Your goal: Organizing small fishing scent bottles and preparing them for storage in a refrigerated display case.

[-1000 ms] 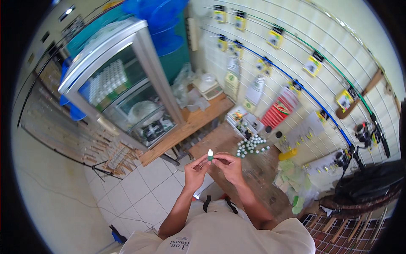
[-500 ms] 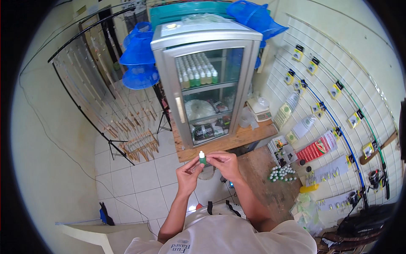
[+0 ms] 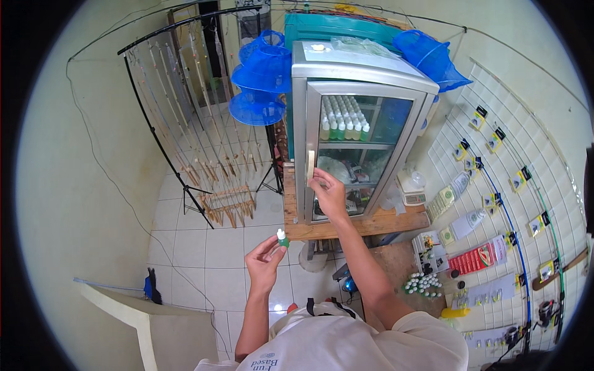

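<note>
My left hand (image 3: 264,263) holds a small green dropper bottle (image 3: 283,238) with a white cap, upright between thumb and fingers. Reaching forward, my right hand (image 3: 329,193) has its fingers closed around the lower part of the pale handle (image 3: 311,167) on the glass-fronted cabinet (image 3: 301,123). The cabinet door is closed. Behind its glass, rows of similar white-capped bottles (image 3: 343,123) in green and yellowish tones fill the upper shelf. Bags lie on the lower shelves, partly hidden by my right hand.
The cabinet stands on a wooden table (image 3: 303,232). To the right are a kitchen scale (image 3: 413,188) and more green bottles (image 3: 423,284) on a brown worktop. Blue nets (image 3: 260,77) hang beside the cabinet. A rack of rods (image 3: 154,123) stands at left; fishing tackle hangs on a wall grid (image 3: 495,161).
My right hand has left the dropper bottle and moved up to the cabinet handle. My left hand keeps the bottle, now slightly lower and further left. The view has shifted.
</note>
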Demonstrator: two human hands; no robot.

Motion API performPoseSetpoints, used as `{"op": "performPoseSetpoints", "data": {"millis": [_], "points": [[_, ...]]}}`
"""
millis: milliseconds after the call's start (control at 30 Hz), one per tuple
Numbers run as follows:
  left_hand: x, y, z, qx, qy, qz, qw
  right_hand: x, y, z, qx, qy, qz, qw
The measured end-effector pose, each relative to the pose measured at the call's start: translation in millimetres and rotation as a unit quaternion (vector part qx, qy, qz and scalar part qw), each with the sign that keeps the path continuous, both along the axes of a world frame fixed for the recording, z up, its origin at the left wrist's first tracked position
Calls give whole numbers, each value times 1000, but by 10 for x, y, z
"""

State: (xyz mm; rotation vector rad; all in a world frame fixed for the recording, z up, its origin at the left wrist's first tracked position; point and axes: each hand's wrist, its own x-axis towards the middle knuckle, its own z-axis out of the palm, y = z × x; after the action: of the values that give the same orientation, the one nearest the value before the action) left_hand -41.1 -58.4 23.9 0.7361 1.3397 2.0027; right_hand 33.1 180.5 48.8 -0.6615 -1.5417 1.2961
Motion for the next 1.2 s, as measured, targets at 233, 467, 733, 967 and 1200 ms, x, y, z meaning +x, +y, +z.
{"op": "performPoseSetpoints", "data": {"millis": [233,467,733,967,1200], "points": [[40,-10,37,-21,10,3,1000,484,-356,58,-50,21,68,996],[233,226,78,-21,6,-45,999,1638,-735,45,38,-43,11,998],[417,414,138,-34,8,-113,993,2810,-946,225,2,-17,-135,991],[517,453,113,-29,16,-141,989,3288,-867,112,-2,-22,-337,941],[536,388,106,-34,-8,-162,986,3300,-664,-9,-16,-40,-417,908]]}}
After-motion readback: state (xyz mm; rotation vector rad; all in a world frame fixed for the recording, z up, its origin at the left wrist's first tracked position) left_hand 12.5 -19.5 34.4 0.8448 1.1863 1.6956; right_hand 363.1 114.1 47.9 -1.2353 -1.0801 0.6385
